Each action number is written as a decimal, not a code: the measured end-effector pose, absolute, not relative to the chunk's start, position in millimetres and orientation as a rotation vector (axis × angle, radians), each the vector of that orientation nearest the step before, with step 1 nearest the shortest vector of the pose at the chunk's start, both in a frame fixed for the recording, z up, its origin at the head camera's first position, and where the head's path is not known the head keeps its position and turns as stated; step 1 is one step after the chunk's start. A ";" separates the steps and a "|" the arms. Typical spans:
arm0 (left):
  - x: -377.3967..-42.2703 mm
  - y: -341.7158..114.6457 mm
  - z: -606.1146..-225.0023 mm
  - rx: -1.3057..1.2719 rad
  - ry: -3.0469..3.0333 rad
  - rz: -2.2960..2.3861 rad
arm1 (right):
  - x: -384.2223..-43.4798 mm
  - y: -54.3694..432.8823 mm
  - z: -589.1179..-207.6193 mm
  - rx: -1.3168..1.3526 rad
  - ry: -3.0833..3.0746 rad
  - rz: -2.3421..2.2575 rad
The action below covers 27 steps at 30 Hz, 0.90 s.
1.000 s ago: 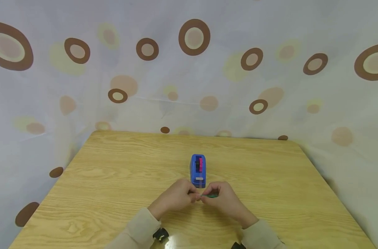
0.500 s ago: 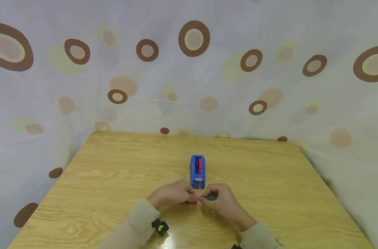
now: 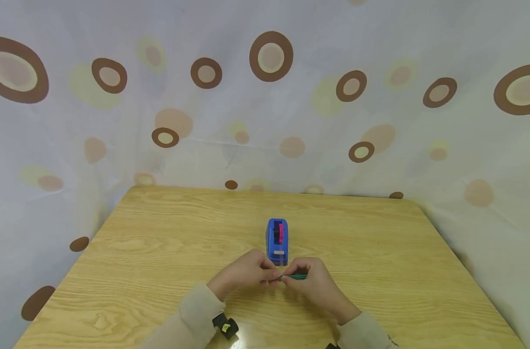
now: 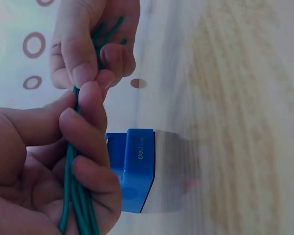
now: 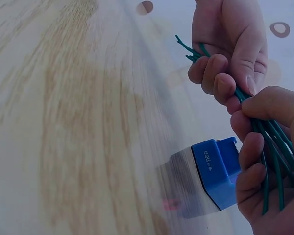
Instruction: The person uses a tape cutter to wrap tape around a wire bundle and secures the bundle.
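Observation:
A bundle of thin green wires (image 4: 74, 196) is held in the air between both hands, pinched at its middle. My left hand (image 3: 247, 270) grips it from the left with thumb and curled fingers, the strands running down across its palm in the left wrist view. Against it, my right hand (image 3: 313, 282) pinches the same bundle between thumb and fingers. In the right wrist view, the wires (image 5: 277, 142) spread out over the right palm, and short ends stick out past the left fingers. Just beyond the fingertips stands a blue tape dispenser (image 3: 271, 242) with a pink core and a toothed cutter.
The wooden table (image 3: 168, 228) extends to both sides and behind the dispenser. A white curtain (image 3: 230, 106) with brown circles hangs along its back and sides. Black wrist straps (image 3: 225, 325) sit at the beige sleeves (image 3: 199, 310).
The left fingers shift slightly around the wire bundle, dipping and then rising again at the pinch point. The right hand stays nearly in place, and the tape dispenser stands where it was.

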<state>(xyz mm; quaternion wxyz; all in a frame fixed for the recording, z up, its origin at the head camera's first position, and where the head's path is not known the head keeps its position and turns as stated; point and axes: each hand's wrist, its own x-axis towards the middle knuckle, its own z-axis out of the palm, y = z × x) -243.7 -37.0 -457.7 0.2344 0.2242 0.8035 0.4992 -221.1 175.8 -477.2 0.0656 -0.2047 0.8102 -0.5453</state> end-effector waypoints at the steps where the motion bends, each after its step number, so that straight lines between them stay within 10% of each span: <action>1: -243.1 -36.4 -458.3 0.602 2.226 1.375 | -221.2 175.8 -477.4 -0.619 2.443 -1.649; 27: -230.7 -29.6 -455.4 0.714 2.657 1.184 | -225.1 177.3 -470.5 -0.548 2.220 -1.664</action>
